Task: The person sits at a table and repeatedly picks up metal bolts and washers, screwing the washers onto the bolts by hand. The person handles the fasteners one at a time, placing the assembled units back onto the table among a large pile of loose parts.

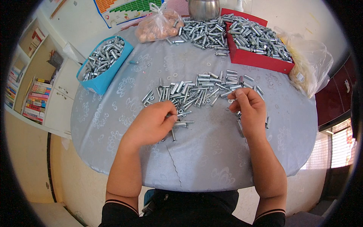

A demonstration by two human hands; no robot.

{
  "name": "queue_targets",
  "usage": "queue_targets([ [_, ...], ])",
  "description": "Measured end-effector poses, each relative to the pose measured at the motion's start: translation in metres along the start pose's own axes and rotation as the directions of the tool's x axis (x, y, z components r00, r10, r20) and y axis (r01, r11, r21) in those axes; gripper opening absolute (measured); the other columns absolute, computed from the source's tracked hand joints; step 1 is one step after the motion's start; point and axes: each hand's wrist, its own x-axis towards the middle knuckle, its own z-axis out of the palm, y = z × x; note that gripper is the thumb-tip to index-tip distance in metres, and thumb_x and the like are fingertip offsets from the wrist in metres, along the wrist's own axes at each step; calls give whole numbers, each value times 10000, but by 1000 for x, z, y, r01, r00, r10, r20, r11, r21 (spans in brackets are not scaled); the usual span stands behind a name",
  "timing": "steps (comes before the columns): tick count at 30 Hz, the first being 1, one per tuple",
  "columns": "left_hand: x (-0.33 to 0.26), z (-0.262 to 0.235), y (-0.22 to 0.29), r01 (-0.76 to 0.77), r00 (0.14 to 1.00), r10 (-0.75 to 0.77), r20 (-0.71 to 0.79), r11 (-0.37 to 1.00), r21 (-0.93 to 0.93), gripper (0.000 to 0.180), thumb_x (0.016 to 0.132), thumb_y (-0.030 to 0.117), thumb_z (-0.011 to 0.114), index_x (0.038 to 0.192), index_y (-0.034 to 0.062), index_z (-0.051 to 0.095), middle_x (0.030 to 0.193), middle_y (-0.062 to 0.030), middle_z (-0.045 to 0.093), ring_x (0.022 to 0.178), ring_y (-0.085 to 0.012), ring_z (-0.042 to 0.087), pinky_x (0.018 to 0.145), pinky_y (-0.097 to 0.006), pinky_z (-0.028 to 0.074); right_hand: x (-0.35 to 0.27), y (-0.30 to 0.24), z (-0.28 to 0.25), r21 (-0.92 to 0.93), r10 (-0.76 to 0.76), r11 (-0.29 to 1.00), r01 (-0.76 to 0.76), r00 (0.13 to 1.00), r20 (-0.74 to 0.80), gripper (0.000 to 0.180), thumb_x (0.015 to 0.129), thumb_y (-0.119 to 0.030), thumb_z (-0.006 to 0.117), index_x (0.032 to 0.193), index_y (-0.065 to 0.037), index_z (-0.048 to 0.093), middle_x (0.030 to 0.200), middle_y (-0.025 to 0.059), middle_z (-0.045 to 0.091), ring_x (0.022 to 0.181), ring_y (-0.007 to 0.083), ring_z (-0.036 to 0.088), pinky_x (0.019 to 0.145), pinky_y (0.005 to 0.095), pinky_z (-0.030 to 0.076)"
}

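A loose pile of silver bolts and metal sleeves (193, 92) lies across the middle of the table, with small washers and nuts among them. At the pile's left front, my left hand (153, 123) is closed, thumb against curled fingers; what it grips is hidden. Bolts (181, 125) lie right beside its thumb. My right hand (250, 111) is over the pile's right end, its thumb and forefinger pinched together. Whatever is between those fingertips is too small to make out. More bolts (267, 122) show under and beside this hand.
A blue box (100, 85) full of sleeved bolts stands at the far left. A red box (261, 62) heaped with them is at the far right, beside another heap (204, 34). Around these are a bag of round brown items (159, 28), a metal pot (204, 9) and a clear plastic bag (312, 64).
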Motion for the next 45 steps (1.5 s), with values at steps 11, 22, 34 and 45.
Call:
queue_targets([
  [11, 19, 51, 5, 23, 972, -171, -160, 751, -660, 59, 932, 77, 586, 960, 25, 588, 802, -21, 614, 674, -81, 587, 595, -228, 485, -1, -1, 4, -20, -23, 1000, 23, 1000, -4, 182, 956, -183, 584, 900, -17, 635, 825, 33, 668, 657, 82, 575, 616, 234, 476],
  [22, 18, 24, -7, 15, 904, -235, -358, 853, -521, 77, 912, 68, 616, 970, 18, 621, 792, -7, 614, 679, -65, 579, 615, -216, 490, -8, 19, 33, -529, -361, 503, 684, 722, 591, 157, 804, -119, 666, 958, -94, 688, 940, 80, 626, 835, 289, 638, 723, 388, 526],
  [34, 16, 31, 1, 31, 935, -216, -281, 840, -542, 59, 907, 32, 606, 963, 13, 613, 765, -14, 611, 661, -67, 577, 601, -227, 487, -11, 19, 29, -631, -311, 441, 639, 768, 560, 237, 835, -86, 628, 1070, -86, 603, 913, 107, 586, 791, 283, 626, 688, 393, 521],
  [45, 14, 37, 5, -1, 961, -132, -242, 877, -481, 56, 905, 19, 606, 959, 9, 615, 774, -14, 622, 663, -69, 588, 608, -224, 492, -11, 10, 22, 116, -38, 993, 17, 983, 178, 205, 928, -22, 599, 1126, -10, 548, 957, 59, 636, 818, 133, 638, 745, 266, 535],
])
